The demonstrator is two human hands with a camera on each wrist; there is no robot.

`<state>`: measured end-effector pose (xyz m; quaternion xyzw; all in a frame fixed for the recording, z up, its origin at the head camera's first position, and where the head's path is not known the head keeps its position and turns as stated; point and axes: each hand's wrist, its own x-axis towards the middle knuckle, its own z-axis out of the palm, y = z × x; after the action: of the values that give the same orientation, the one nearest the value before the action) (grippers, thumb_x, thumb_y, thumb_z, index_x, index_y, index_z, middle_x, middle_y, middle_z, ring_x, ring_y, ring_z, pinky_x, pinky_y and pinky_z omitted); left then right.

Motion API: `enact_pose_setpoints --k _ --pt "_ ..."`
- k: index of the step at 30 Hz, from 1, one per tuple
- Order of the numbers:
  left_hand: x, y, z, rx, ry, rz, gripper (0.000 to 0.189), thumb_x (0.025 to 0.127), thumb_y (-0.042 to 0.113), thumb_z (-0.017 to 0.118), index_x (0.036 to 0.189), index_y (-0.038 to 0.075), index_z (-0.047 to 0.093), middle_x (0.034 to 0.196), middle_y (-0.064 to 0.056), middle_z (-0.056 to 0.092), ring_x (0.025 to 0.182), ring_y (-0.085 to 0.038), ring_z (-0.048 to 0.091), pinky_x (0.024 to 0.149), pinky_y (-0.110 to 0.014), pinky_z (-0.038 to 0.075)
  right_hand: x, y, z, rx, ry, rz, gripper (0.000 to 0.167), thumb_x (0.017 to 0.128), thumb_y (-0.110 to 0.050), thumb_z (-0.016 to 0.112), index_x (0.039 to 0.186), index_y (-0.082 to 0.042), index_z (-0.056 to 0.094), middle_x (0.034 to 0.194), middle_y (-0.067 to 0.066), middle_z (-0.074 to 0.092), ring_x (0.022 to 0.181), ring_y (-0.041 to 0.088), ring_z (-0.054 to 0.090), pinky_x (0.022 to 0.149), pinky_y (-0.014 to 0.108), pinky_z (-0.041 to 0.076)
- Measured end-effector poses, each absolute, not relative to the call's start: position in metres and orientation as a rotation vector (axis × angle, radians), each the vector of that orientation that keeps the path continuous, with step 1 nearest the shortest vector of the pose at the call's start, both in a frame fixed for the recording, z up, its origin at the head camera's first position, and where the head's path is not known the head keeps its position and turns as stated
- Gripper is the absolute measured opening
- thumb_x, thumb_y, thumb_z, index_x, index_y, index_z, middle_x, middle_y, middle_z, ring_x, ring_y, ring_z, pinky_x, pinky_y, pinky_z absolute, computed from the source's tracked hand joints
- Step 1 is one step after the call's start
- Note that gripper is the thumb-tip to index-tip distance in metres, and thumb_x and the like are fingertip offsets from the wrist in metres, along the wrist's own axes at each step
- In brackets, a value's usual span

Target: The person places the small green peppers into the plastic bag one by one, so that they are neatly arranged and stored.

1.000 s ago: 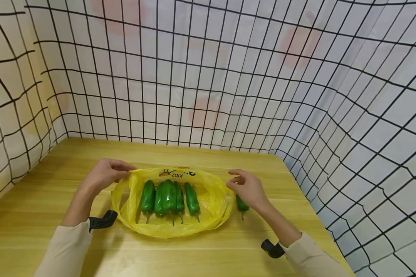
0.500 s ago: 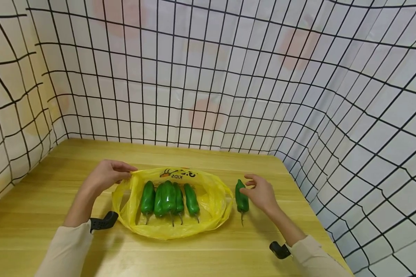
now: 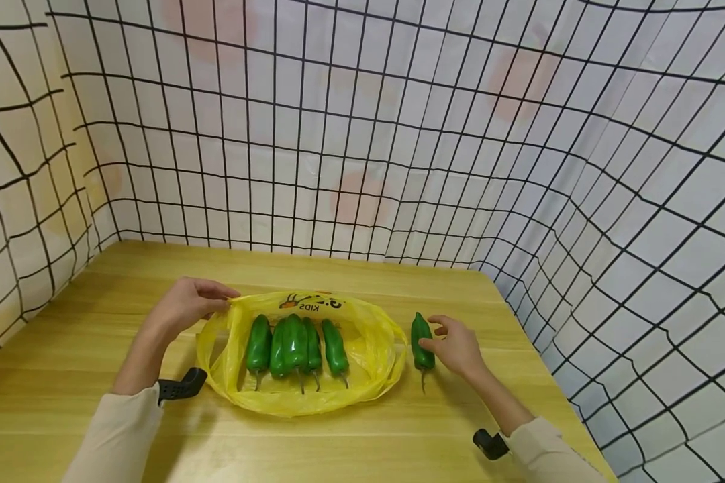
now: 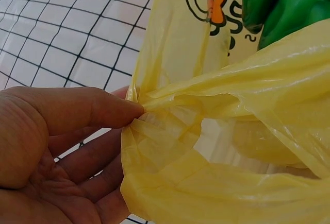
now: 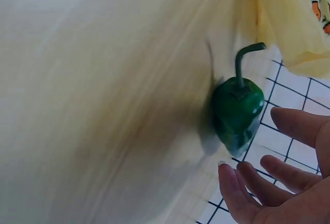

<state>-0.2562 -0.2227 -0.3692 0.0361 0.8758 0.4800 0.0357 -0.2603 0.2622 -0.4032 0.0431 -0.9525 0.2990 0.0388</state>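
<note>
A yellow plastic bag (image 3: 278, 401) lies on the table with its mouth spread wide. Several green peppers (image 3: 295, 343) lie side by side inside it, stems toward me. My left hand (image 3: 187, 303) pinches the bag's left rim between thumb and finger, as the left wrist view shows at the gathered plastic (image 4: 170, 103). Right of the bag, a single green pepper (image 3: 421, 342) lies on the wood. Beside it is my right hand (image 3: 456, 347), thumb and fingers apart. In the right wrist view a gap shows between the fingertips (image 5: 281, 116) and this pepper (image 5: 238, 112).
The wooden table (image 3: 362, 449) reaches back to a white wall covering with a black grid (image 3: 314, 168), which also rises on both sides. A black wrist mount (image 3: 181, 386) sticks out at the left sleeve, another black mount (image 3: 491, 444) at the right sleeve.
My right hand has moved away from the bag's right rim, rightward and slightly nearer to me, to beside the lone pepper, uncovering it. The left hand and bag hold almost still.
</note>
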Motion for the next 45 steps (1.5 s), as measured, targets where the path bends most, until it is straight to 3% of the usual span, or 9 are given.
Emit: enact_pose_setpoints --k 10,18,26,45 --pt "-0.256 -0.222 -0.370 0.092 2.685 1.478 0.032 0.097 0.012 0.065 0.127 0.001 0.070 0.087 -0.005 0.071 0.074 -0.018 0.058 0.065 -0.031 0.052 -0.258 0.260 -0.412 0.108 -2.937 0.898 0.058 0.091 -0.023 0.075 0.141 0.000 0.056 0.123 0.025 0.068 0.107 0.039 0.067 0.081 0.049 0.057" --pt "-0.257 -0.222 -0.369 0.097 2.674 1.487 0.033 0.097 0.013 0.066 0.127 0.000 0.069 0.089 -0.005 0.072 0.073 -0.016 0.057 0.065 -0.031 0.051 -0.258 0.259 -0.414 0.056 -2.937 0.976 0.057 0.092 -0.022 0.075 0.141 0.001 0.055 0.110 0.026 0.072 0.096 0.035 0.072 0.064 0.037 0.058" --pt "-0.256 -0.223 -0.367 0.081 2.685 1.476 0.033 0.098 0.015 0.066 0.128 0.001 0.069 0.097 -0.008 0.073 0.075 -0.018 0.058 0.067 -0.032 0.052 -0.258 0.258 -0.416 0.074 -2.913 1.017 0.056 0.091 -0.020 0.075 0.139 0.001 0.057 0.108 0.026 0.072 0.092 0.034 0.073 0.063 0.037 0.059" --pt "-0.257 -0.223 -0.369 0.082 2.676 1.476 0.032 0.098 0.014 0.065 0.128 0.002 0.070 0.089 -0.005 0.071 0.073 -0.018 0.057 0.065 -0.032 0.051 -0.258 0.260 -0.418 0.037 -2.892 1.053 0.055 0.090 -0.018 0.077 0.137 0.002 0.059 0.102 0.023 0.073 0.083 0.027 0.073 0.061 0.034 0.059"
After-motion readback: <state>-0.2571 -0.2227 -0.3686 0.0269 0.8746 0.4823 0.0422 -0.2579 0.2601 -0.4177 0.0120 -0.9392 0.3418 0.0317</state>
